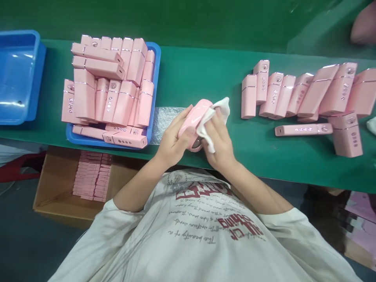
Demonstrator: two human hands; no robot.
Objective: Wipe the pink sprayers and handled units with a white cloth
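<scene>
My left hand (pixel 173 143) grips a glossy pink device (pixel 195 115) with rounded edges, tilted over the front part of the green table. A dark spot shows at its near end; its exact kind is not clear. In my right hand (pixel 219 143) is a white cloth (pixel 221 107), bunched under the fingers and pressed against the device's right side. Behind my left hand lies a silvery padded sheet (pixel 166 121), partly covered by that hand.
A blue tray (pixel 158 70) at left is heaped with pink box-shaped devices. Another blue tray (pixel 17 78) stands farther left. Several pink devices (pixel 308 90) stand or lie at right on the green table (pixel 199 78). Below is a cardboard box (pixel 55 184) with stacked pink pieces.
</scene>
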